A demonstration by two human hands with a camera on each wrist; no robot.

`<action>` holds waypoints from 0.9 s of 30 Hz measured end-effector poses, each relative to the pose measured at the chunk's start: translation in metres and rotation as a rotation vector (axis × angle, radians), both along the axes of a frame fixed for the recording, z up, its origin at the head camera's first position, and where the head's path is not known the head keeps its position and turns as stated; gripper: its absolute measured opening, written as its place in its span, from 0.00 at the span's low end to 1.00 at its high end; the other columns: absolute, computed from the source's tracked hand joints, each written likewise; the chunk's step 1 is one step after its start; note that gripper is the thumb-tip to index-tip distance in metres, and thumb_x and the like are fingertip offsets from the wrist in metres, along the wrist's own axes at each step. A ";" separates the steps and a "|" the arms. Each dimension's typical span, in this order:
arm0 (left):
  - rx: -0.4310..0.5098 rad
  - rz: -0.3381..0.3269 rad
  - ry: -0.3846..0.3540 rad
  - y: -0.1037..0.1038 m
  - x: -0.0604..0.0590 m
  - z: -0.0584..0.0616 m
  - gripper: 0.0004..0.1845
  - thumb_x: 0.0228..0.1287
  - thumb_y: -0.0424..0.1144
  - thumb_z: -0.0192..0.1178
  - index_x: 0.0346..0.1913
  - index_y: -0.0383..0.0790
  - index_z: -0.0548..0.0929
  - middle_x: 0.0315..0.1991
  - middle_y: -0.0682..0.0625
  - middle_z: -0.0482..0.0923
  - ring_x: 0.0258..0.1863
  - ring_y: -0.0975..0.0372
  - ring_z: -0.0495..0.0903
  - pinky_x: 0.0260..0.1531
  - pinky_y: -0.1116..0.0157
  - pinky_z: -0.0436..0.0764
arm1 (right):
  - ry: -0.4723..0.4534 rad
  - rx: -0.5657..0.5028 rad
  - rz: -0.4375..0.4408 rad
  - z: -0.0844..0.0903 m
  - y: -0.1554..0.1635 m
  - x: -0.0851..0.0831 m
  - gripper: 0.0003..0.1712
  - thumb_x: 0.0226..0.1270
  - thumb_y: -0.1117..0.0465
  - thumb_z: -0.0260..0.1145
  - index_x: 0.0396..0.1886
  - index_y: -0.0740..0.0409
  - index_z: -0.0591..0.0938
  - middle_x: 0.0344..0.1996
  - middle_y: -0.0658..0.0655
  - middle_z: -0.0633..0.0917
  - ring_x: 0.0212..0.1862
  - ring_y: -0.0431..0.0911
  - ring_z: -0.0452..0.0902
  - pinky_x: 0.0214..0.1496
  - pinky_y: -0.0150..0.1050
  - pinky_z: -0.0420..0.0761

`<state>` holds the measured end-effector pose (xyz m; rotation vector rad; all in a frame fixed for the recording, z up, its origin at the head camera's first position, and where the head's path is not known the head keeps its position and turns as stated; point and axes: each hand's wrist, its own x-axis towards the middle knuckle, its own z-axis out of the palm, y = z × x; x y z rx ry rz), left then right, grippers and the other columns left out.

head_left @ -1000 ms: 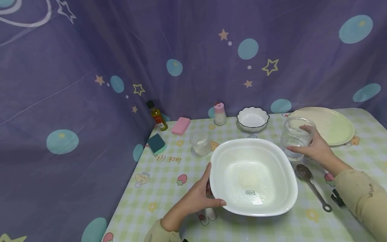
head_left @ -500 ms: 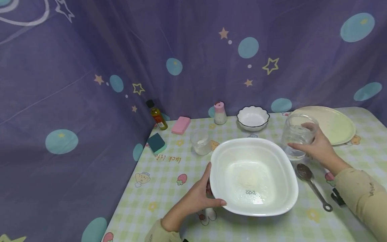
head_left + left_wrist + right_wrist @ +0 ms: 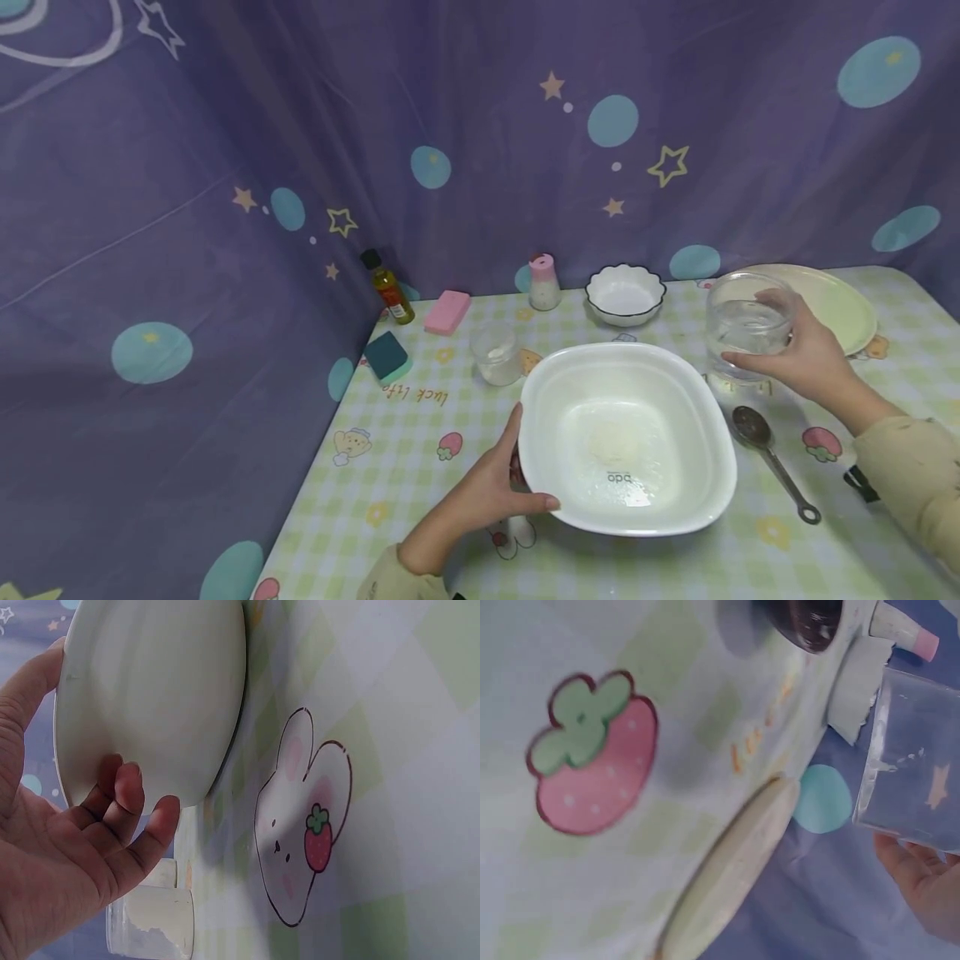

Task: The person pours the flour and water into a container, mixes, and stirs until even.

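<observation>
A white basin (image 3: 630,360) sits at the front middle of the table, with a flat pale heap (image 3: 618,442) on its bottom. My left hand (image 3: 491,483) grips its left rim, thumb over the edge and fingers against the outer wall, as the left wrist view shows. To the right of the basin, my right hand (image 3: 813,358) holds a clear jar (image 3: 738,342) part filled with clear liquid. The jar is lifted off the tablecloth in the right wrist view, thumb on one side and fingers round the other. A brown-bowled spoon (image 3: 776,462) lies below it.
A small clear cup (image 3: 498,354) with white contents stands left of the basin. Farther back are an oil bottle (image 3: 390,292), pink sponge (image 3: 447,312), dark green sponge (image 3: 387,357), pink-topped shaker (image 3: 544,283), scalloped bowl (image 3: 626,296) and pale oval plate (image 3: 840,308).
My right hand has raised the jar from the tablecloth and shifted it slightly right. My left hand stays on the basin's rim, and the basin has not moved.
</observation>
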<state>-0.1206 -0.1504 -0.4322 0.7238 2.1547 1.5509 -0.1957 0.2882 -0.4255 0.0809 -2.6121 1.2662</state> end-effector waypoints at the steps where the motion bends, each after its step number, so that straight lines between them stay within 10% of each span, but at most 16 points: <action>1: 0.008 -0.002 -0.008 0.000 0.000 0.000 0.66 0.54 0.40 0.75 0.78 0.57 0.30 0.57 0.36 0.76 0.45 0.48 0.83 0.41 0.61 0.83 | 0.014 0.012 0.000 0.002 0.000 0.001 0.60 0.45 0.51 0.82 0.72 0.59 0.56 0.67 0.71 0.63 0.62 0.73 0.59 0.54 0.70 0.61; 27: 0.063 -0.015 -0.052 0.002 0.003 0.009 0.65 0.54 0.34 0.74 0.78 0.52 0.30 0.59 0.37 0.74 0.47 0.46 0.82 0.43 0.58 0.84 | 0.243 0.220 0.088 0.035 -0.031 0.023 0.58 0.29 0.58 0.87 0.65 0.58 0.68 0.51 0.65 0.79 0.50 0.63 0.75 0.43 0.62 0.72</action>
